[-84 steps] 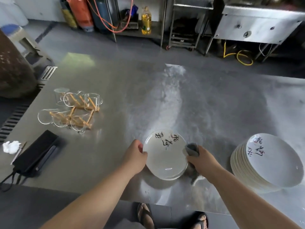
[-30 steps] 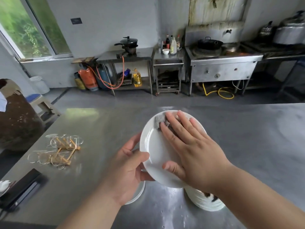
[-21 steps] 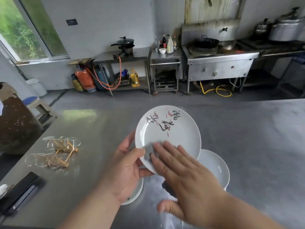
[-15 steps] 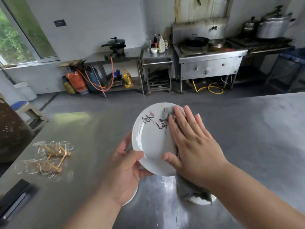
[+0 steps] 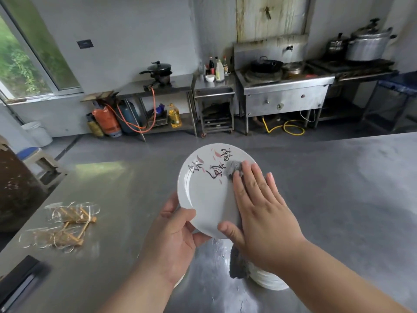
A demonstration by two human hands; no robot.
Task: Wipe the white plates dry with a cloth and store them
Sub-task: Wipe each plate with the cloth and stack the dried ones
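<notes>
A white plate (image 5: 207, 195) held tilted above the surface (image 5: 349, 199), centre frame.
Lower left, glasses (image 5: 61, 224) lie well apart. The left hand (image 5: 173, 240) grips the plate's lower rim, thumb on its face; the right hand (image 5: 259, 211), fingers straight, presses the grey cloth (image 5: 233, 169) flat against it. Glazed, stiff, likely slick and breakable: hold by the rim. Right of the stacked plates (image 5: 270, 283), open room.

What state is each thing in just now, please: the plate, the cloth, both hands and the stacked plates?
plate, held tilted above the table, printed face showing.
cloth, pressed on the plate's face, tail hanging below.
left hand, grips the plate's lower rim.
right hand, fingers straight, presses the cloth.
stacked plates, standing on the table, partly hidden.
</notes>
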